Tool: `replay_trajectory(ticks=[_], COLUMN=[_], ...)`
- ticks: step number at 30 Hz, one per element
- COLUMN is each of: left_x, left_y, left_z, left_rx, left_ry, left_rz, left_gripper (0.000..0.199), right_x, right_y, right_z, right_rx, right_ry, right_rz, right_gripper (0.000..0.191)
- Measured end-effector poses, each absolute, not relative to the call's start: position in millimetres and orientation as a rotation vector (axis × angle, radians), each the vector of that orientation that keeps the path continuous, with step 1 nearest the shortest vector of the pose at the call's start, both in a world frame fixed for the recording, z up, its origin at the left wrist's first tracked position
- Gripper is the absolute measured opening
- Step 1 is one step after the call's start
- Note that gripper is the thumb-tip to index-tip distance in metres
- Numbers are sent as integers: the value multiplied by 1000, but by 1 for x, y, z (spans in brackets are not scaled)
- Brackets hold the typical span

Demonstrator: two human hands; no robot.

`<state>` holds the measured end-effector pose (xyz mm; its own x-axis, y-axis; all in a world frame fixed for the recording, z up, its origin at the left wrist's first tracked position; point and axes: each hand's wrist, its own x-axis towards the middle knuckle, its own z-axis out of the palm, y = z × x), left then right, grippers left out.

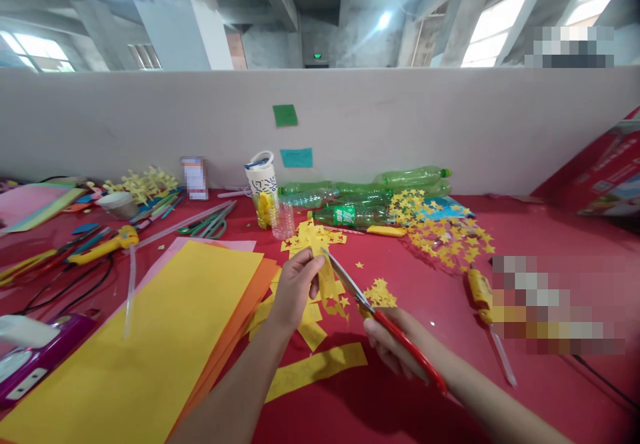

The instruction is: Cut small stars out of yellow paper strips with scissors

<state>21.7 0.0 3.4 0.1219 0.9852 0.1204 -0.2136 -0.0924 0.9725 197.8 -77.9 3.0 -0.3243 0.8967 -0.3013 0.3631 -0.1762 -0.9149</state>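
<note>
My left hand [296,287] pinches a yellow paper strip [327,279] over the middle of the table. In my right hand [393,337] is a pair of scissors [407,344] with red handles, its blade tips at the strip's upper edge. How far the blades are parted I cannot tell. Beneath and behind the strip lie yellow paper scraps [311,334], some with star-shaped holes. A small pile of cut yellow stars [381,294] sits just beyond my right hand. Nearer to me lies another yellow strip [320,369], flat on the red table.
Yellow and orange sheets [200,297] cover the left front. Green plastic bottles [370,214] lie at the back beside a white cup [261,177]. Many stars [450,237] spread at the right, near a yellow glue gun [481,294]. Another glue gun [107,244] and a purple power strip [45,357] are left.
</note>
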Motion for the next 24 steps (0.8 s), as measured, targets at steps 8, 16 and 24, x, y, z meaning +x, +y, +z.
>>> replay_trajectory(ticks=[8,16,24], left_x=[24,23,23], left_y=[-3,-3,-3], left_z=[2,1,1], left_rx=[1205,1168,1156], left_ry=[905,868,863], left_rz=[1234,1205,1193], left_gripper=[29,28,29], right_x=[196,197,194], right_y=[-82,-84,-81], right_z=[-9,-6,-5], right_rx=[-1460,-1481,-1538], right_ry=[-1574,-1582,-1534], right_rz=[1520,1512,1533], right_gripper=[43,43,48])
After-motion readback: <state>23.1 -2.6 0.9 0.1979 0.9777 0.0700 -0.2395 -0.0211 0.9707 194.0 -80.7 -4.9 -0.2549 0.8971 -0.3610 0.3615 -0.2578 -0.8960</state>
